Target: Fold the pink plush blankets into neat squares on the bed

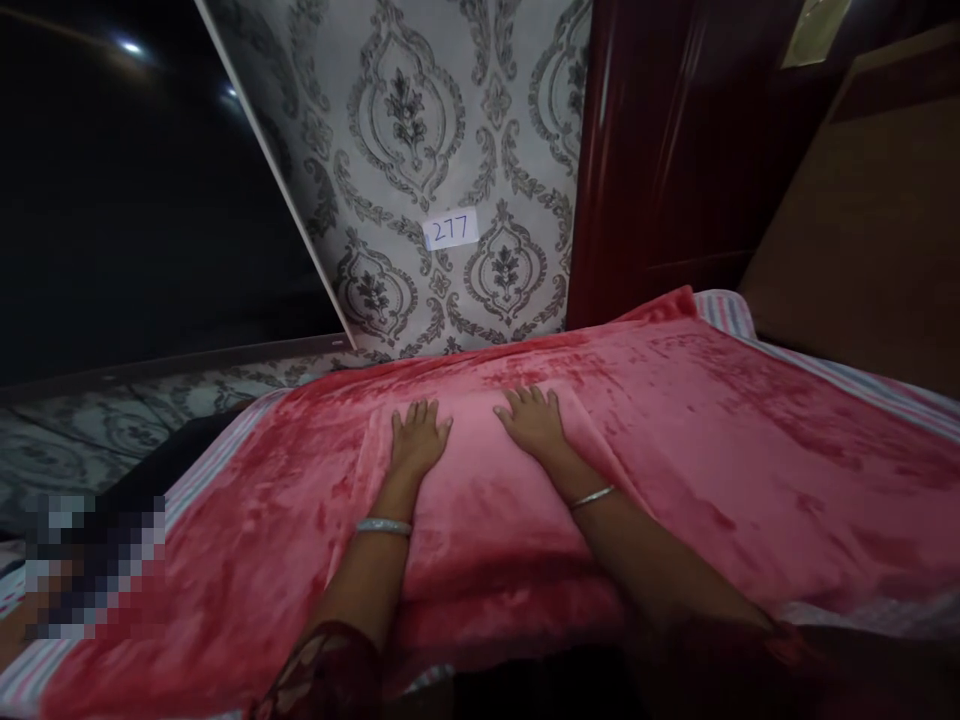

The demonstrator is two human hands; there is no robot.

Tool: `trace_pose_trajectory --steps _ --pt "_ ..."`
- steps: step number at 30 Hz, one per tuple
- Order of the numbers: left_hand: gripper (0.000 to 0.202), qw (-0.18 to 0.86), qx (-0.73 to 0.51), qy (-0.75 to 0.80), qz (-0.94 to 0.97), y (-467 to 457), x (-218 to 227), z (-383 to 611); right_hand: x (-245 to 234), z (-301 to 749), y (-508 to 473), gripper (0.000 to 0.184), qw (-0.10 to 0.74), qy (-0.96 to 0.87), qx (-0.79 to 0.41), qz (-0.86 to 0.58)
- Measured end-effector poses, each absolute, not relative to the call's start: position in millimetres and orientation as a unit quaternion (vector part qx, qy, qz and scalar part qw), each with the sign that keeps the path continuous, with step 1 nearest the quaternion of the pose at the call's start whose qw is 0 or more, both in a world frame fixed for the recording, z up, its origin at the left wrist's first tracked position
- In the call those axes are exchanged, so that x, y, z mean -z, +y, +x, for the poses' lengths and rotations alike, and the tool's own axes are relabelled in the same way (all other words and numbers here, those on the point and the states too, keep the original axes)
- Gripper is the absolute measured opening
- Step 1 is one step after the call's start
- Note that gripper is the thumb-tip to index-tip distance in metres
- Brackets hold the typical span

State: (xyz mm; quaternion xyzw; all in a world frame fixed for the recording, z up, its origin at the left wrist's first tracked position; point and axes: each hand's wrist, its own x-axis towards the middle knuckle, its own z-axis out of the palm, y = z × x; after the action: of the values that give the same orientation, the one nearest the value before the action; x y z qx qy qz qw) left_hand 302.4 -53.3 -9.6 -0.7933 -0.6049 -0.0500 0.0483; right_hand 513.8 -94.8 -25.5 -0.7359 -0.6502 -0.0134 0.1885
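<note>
A folded pink plush blanket lies in front of me on a larger spread of red and pink plush cloth. My left hand rests flat on the folded blanket's far left part, fingers stretched out. Palm down, my right hand lies on its far right part with the fingers spread. Neither hand grips anything. A wide bracelet circles my left wrist, and a thin bangle my right. The near edge of the folded blanket looks thick and rounded.
Striped cloth shows around the spread's edges. Behind stand a patterned wall with a paper marked 277, a dark screen at left, a dark red door or panel and a brown board. A blurred-out patch covers something at lower left.
</note>
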Motion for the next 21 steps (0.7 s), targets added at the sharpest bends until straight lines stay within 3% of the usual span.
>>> trace_pose_trajectory --steps 12,17,21 --pt "0.062 0.092 0.091 -0.626 -0.769 -59.7 -1.6 297.4 13.0 514.5 -96.1 0.058 0.172 -0.653 -0.007 -0.737" --pt "0.07 0.016 0.05 -0.69 -0.722 -56.4 -14.9 279.9 6.3 536.7 -98.5 0.056 0.139 -0.633 -0.035 -0.76" --pt "0.072 -0.048 0.068 -0.712 -0.697 -50.0 -13.9 266.4 10.6 553.8 -100.8 0.058 0.159 -0.587 -0.078 -0.79"
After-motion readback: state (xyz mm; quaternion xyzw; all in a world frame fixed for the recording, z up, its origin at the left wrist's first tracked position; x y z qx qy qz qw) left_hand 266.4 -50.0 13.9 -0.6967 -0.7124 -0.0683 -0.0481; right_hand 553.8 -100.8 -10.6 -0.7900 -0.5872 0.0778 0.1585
